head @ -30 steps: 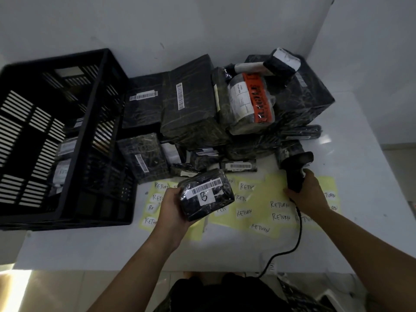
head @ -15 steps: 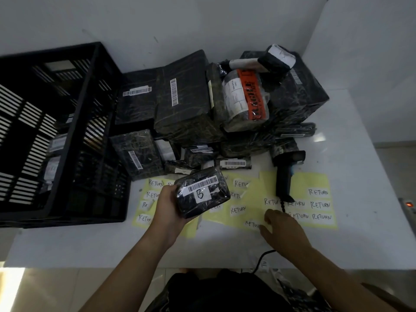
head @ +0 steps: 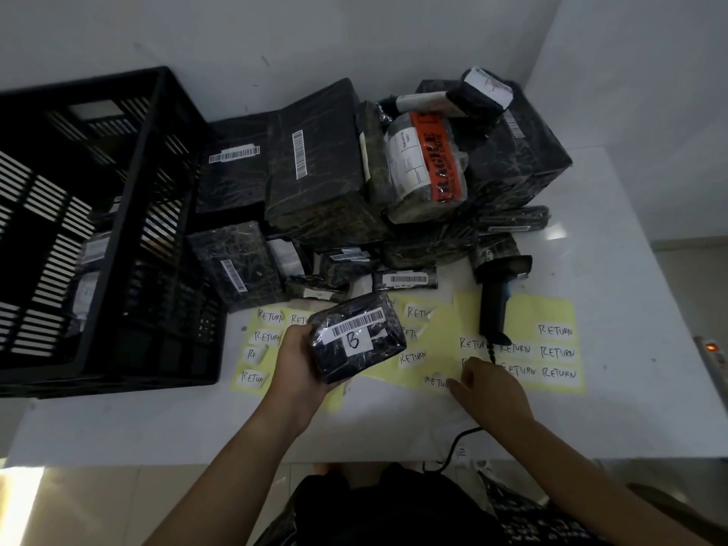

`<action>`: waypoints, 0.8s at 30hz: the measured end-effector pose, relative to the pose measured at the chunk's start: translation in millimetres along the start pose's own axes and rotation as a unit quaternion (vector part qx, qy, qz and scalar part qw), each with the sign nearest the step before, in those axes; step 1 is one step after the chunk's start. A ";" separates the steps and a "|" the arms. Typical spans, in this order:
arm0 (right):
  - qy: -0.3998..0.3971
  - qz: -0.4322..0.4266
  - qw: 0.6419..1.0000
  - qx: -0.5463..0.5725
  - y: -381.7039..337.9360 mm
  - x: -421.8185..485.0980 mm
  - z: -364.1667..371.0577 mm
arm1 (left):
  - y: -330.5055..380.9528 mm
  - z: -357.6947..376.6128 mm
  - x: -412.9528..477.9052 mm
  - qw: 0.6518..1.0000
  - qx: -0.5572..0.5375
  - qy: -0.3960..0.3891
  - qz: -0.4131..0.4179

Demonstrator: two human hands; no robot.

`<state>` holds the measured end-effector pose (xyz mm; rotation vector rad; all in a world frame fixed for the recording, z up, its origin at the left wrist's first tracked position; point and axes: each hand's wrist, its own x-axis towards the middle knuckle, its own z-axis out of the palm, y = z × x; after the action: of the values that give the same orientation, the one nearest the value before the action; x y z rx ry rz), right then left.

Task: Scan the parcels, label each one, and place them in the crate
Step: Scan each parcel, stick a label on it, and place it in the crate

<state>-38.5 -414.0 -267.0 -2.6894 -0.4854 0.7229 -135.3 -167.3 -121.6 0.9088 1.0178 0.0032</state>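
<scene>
White walls meet in a corner behind a white worktop (head: 614, 238). A black slatted crate (head: 157, 348) stands at its left end, with a few wrapped packages dimly visible inside. A pile of black-wrapped parcels (head: 315, 179) lies against the wall beside it, one of them crossed by orange fragile tape (head: 437, 167).

Nearer the person, yellow label sheets (head: 445, 321) lie flat on the worktop, carrying white stickers hand-lettered RETURN. A black handheld scanner (head: 497, 305) lies on the sheets, head towards the pile and handle towards the person. Its cable (head: 457, 443) trails off the front edge.

The left hand (head: 299, 360) holds a small parcel (head: 356, 336) just above the sheets, fingers wrapped under it and thumb on its near end. The parcel's long axis runs from lower left to upper right, the far end tipped towards the pile. Its barcode strip follows that line, facing up, with a white tag marked B below it.

The right hand (head: 492, 384) reaches down to the sheet, palm down. Its fingertips (head: 453, 385) touch the edge of one RETURN sticker (head: 435, 381). Whether they are pinching it or only touching, I cannot tell.
</scene>
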 end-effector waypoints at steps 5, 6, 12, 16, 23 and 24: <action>0.036 -0.071 0.997 0.006 -0.6 -0.9 -1.8 | -1.9 -4.4 -1.3 1.000 -0.001 0.003 -0.001; 0.038 -0.070 0.997 -0.003 -0.4 -0.5 -1.9 | -2.4 -5.4 -1.5 1.000 -0.001 0.003 -0.001; 0.012 -0.021 0.990 -0.138 -2.3 0.7 3.3 | -7.4 -9.8 -3.5 1.000 -0.001 -0.001 -0.005; 0.026 0.013 0.997 -0.065 -3.4 -2.2 9.7 | -8.9 -13.4 -4.6 1.000 -0.002 -0.004 -0.007; 0.078 -0.183 0.978 -0.061 -5.6 15.4 10.0 | -12.5 -23.6 -6.3 1.000 -0.008 0.001 -0.008; 0.068 -0.200 0.975 -0.067 -7.6 20.1 8.1 | -12.8 -24.4 -7.1 1.000 -0.007 0.000 -0.008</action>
<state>-28.2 -397.5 -279.3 -2.6116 -1.0304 0.4003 -162.2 -162.5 -129.8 0.8884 1.0231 -0.0039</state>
